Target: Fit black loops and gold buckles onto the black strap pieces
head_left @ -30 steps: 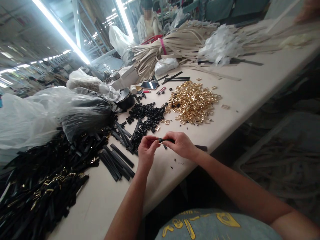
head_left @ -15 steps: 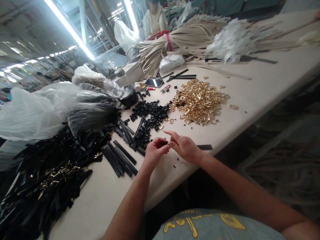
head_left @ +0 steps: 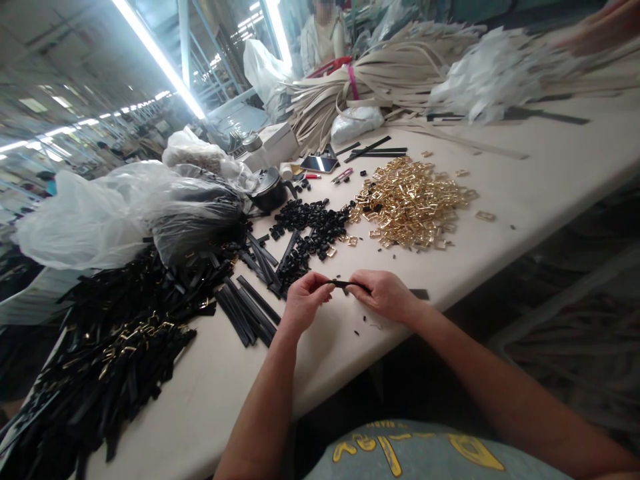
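Observation:
Between my two hands a short black strap [head_left: 341, 284] is stretched level above the table. My left hand [head_left: 306, 299] pinches one end between thumb and fingers. The other end is gripped by my right hand [head_left: 384, 293], its fingers curled over the strap. Just beyond the hands lie a heap of small black loops [head_left: 315, 230] and a pile of gold rectangular buckles [head_left: 413, 203]. Several flat black strips [head_left: 247, 310] rest left of my left hand. Another dark strip [head_left: 420, 293] lies partly behind my right wrist.
Black straps with gold buckles [head_left: 125, 353] are heaped at the left, below plastic bags [head_left: 90, 220]. A black lidded pot [head_left: 270, 190], a phone [head_left: 319, 164] and beige strap bundles [head_left: 395, 73] stand farther back. Another person's hand [head_left: 605, 27] reaches in at the top right.
My hands have drawn apart, exposing the strap between them; my right index finger has curled in. The camera view has shifted slightly. Another person's hand has come farther in at the top right.

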A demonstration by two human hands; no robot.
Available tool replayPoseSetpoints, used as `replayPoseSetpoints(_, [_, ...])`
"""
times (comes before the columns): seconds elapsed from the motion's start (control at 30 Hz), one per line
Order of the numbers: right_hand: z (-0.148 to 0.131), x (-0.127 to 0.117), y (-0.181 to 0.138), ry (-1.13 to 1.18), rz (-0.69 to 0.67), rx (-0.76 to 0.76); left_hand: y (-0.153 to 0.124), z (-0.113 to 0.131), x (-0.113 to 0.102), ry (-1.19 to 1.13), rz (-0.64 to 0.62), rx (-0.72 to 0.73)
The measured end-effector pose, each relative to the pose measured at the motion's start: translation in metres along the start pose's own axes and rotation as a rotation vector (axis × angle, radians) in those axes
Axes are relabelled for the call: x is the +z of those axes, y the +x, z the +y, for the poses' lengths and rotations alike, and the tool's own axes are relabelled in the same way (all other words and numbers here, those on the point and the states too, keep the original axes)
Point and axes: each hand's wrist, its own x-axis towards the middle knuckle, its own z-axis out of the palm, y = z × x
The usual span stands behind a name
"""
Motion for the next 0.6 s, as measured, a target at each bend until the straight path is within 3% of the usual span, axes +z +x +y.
replayPoseSetpoints(0.2, [0.003, -0.001, 0.002, 0.087, 0.019, 0.05, 0.005, 0.004, -0.046, 0.111, 0.263, 0.086])
replayPoseSetpoints(0.3, [0.005, -0.001, 0.002, 0.109, 0.065, 0.064, 0.009, 0.006, -0.054, 0.265, 0.236, 0.131])
replayPoseSetpoints(0.43, [0.005, -0.003, 0.003, 0.151, 0.186, 0.127, 0.028, 0.013, -0.033, 0.482, 0.1, 0.256])
replayPoseSetpoints(0.6, [0.002, -0.005, 0.003, 0.19, 0.208, 0.143, 0.064, 0.018, 0.004, 0.936, 0.007, 0.428])
